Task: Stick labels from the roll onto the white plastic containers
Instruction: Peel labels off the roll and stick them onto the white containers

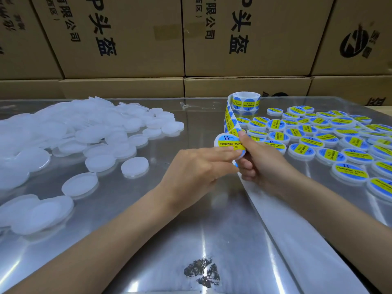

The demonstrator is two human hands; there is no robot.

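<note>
- We see the right hand (257, 164) curled around a round white plastic container (230, 145), thumb on top near the rim, holding it above the desk (222, 240).
- The left hand (197, 170) has its index finger stretched out and pressing flat on the blue and yellow label (228, 142) on top of that container; its other fingers are curled under.
- The label strip (230, 122) runs from the held container up and back to the label roll (246, 101), which stands on the desk near its far edge.
- A white backing strip (275, 209) trails from under the right hand towards the near edge of the desk.
- On the left we find a heap of unlabelled white containers (63, 132), some spilling out singly towards the middle.
- On the right lie many labelled containers (331, 141), labels up, close together and partly overlapping.
- Behind the desk stand stacked cardboard boxes (244, 39) with black printing.
- A dark blotch (202, 272) marks the shiny desk surface near us.
</note>
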